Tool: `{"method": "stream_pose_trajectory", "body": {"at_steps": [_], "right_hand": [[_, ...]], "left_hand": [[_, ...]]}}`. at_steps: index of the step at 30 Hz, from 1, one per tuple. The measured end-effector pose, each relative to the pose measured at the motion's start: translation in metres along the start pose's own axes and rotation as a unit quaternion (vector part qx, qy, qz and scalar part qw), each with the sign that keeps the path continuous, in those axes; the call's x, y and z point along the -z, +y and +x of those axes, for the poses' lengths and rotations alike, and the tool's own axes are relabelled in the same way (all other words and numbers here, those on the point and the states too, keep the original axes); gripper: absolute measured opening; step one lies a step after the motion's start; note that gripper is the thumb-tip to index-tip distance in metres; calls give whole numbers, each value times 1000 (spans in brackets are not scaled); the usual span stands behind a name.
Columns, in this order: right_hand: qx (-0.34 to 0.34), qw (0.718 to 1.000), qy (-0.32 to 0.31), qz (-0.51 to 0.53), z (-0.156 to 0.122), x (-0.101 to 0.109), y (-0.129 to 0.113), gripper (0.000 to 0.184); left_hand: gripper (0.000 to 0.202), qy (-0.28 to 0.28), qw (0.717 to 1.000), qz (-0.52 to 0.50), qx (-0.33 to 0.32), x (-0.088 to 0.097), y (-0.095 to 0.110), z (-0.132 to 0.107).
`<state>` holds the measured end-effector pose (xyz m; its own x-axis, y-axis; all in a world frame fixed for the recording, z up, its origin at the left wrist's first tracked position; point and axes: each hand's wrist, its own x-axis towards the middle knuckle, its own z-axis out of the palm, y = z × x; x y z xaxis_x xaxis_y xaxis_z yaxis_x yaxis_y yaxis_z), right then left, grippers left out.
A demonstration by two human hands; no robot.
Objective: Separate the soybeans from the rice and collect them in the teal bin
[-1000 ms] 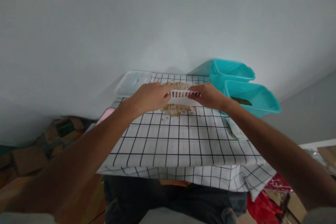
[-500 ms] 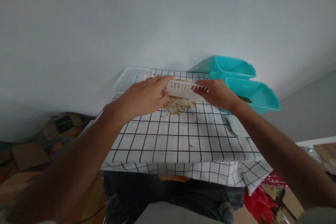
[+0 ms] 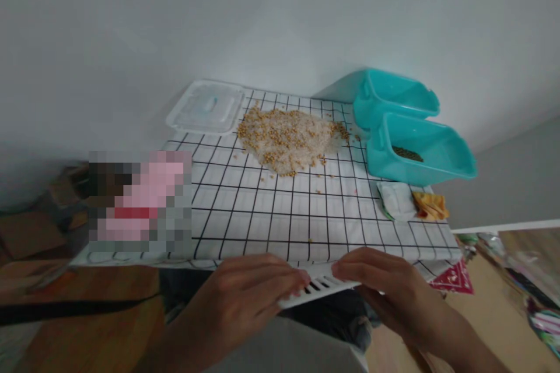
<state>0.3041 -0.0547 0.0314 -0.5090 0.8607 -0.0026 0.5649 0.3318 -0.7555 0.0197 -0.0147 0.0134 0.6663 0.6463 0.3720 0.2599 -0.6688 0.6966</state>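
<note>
Close to my body, at the table's front edge, both hands hold a white slotted plastic basket (image 3: 322,287). My left hand (image 3: 254,288) is closed on its left end, and my right hand (image 3: 389,285) grips the right end. Most of the basket is covered by my fingers. Farther back, a mixed pile of pale rice-like grains and yellow-brown beans (image 3: 284,140) is spread over the checked tablecloth (image 3: 254,215). A few loose beans lie around the pile.
A clear plastic lid or tray (image 3: 205,111) lies at the back left. Two teal bins (image 3: 396,90) stand at the right; the nearer bin (image 3: 437,140) contains dark greenish grains (image 3: 408,154). A white packet (image 3: 397,201) and a yellow cloth-like item (image 3: 431,205) lie before them.
Both hands have brought the white basket from above the pile back toward my body, to the table's front edge. The whole pile now shows.
</note>
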Motion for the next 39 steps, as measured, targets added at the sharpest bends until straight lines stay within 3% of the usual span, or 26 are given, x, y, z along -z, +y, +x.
{"method": "stream_pose_trajectory", "body": {"at_steps": [5, 8, 12, 18, 21, 25, 28, 32, 39], "right_hand": [[8, 1000, 1, -19, 9, 23, -11, 43], [30, 998, 51, -13, 14, 38, -17, 47], [44, 987, 153, 26, 33, 54, -14, 38], [1, 981, 189, -43, 86, 73, 9, 23], [4, 978, 206, -30, 124, 86, 22, 28], [74, 988, 133, -3, 180, 99, 42, 33], [88, 992, 86, 12, 206, 101, 59, 35], [67, 996, 66, 8, 219, 96, 78, 34], [54, 995, 86, -4, 226, 83, 87, 31]], "left_hand": [[27, 29, 1000, -2, 2, 14, -2, 6], [35, 59, 998, -36, 3, 18, 3, 14], [30, 153, 984, -90, 21, 24, 3, 39], [33, 221, 968, -52, 107, 50, -25, 87], [26, 208, 973, -22, 100, 73, -52, 111], [21, 167, 980, 19, 102, 97, -94, 138], [24, 142, 982, -5, 124, 100, -121, 142], [27, 120, 983, -15, 138, 98, -138, 132], [28, 121, 982, 4, 147, 100, -145, 125]]}}
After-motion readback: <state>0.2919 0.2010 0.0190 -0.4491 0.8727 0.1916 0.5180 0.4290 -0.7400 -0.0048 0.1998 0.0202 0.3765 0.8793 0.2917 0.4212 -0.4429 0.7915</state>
